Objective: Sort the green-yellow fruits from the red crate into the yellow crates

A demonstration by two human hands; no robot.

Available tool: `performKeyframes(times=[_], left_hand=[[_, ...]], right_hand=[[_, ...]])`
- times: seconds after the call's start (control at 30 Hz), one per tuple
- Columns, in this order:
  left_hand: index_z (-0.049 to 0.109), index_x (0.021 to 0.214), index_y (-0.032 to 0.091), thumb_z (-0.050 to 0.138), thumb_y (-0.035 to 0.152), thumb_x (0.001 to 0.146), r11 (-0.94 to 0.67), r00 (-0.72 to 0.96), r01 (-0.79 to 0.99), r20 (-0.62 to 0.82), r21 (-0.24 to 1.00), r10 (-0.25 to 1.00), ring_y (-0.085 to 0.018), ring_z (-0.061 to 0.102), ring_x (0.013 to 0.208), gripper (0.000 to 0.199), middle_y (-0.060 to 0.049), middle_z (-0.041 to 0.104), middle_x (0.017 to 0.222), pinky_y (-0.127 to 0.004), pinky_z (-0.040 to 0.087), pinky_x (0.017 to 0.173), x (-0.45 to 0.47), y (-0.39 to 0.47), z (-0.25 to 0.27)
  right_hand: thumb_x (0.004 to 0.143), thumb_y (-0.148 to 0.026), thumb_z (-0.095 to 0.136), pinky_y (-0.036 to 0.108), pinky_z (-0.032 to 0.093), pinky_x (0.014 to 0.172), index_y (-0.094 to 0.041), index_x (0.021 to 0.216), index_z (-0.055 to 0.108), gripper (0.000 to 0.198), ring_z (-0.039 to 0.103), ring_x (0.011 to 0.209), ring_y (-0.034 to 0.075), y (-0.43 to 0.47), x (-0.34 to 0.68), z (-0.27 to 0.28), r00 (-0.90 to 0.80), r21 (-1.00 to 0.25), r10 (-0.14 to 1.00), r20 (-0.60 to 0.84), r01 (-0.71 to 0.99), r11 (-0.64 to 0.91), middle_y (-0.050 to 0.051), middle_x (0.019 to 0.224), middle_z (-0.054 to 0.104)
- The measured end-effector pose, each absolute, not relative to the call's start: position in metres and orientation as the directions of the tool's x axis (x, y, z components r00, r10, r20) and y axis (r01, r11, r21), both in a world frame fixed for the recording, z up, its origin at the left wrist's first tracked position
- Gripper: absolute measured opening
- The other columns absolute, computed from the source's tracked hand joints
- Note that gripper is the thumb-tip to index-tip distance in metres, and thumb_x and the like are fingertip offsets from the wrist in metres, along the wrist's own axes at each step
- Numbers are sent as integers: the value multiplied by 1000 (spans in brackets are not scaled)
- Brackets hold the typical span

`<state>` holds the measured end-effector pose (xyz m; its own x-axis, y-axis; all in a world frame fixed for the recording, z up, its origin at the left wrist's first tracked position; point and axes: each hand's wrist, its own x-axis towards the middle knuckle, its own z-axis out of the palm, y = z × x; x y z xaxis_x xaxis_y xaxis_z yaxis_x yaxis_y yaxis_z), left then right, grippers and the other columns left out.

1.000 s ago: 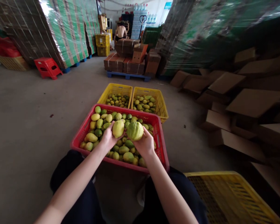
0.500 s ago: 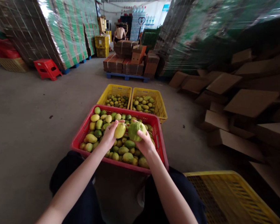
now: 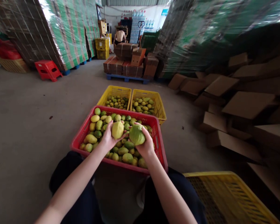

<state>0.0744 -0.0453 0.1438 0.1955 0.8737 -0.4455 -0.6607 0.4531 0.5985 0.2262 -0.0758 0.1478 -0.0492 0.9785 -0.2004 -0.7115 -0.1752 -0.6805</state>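
Note:
My left hand (image 3: pixel 109 138) holds a yellow lemon (image 3: pixel 117 130), its fingers curled around the sides and underneath. In my right hand (image 3: pixel 146 143) is a larger, lumpy green lemon (image 3: pixel 137 135), gripped from the right side. Both fruits are held side by side with a small gap, above a red crate (image 3: pixel 162 146). That crate is filled with yellow and green lemons (image 3: pixel 127 158) of mixed size and shape. Part of its contents is hidden beneath my hands and forearms.
Two yellow crates (image 3: pixel 163 107) holding similar fruit stand just beyond the red one. Another yellow crate (image 3: pixel 224 173) is at lower right. Cardboard boxes (image 3: pixel 220 85) are heaped on the right. Farther off are a red stool (image 3: pixel 46 69), a loaded blue pallet (image 3: pixel 126 78) and a person (image 3: pixel 119 36).
Both lemons have been turned in my hands, so other sides face me. My left fingers have opened out beneath the yellow one. The view has tilted up slightly.

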Motion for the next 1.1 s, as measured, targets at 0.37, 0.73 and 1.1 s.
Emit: performKeyframes(times=[0.37,0.73,1.1], left_hand=[[69,89,22,59,39,87,779,506,124,-715,614,483,-14,65,49,20,-4,69,70,-19,47,39,65,-91,89],[52,122,19,53,48,90,394,-4,-146,-398,908,917,-17,71,80,43,-12,67,106,-26,58,68,45,61,162],[55,114,17,58,17,81,319,-126,735,-341,598,932,-33,55,123,33,-15,66,113,-40,43,97,15,-70,-5]], right_hand=[[82,-39,55,33,55,55,-21,89,62,20,70,66,23,-60,265,135,-46,-426,817,-575,-836,-346,5,70,73],[76,-39,65,35,57,55,-24,89,56,22,70,61,22,-76,290,118,-23,-502,819,-573,-780,-373,1,68,71],[68,-37,74,40,57,49,-27,76,61,18,67,55,22,-128,238,64,-312,-418,544,-779,-388,-822,1,59,65]])
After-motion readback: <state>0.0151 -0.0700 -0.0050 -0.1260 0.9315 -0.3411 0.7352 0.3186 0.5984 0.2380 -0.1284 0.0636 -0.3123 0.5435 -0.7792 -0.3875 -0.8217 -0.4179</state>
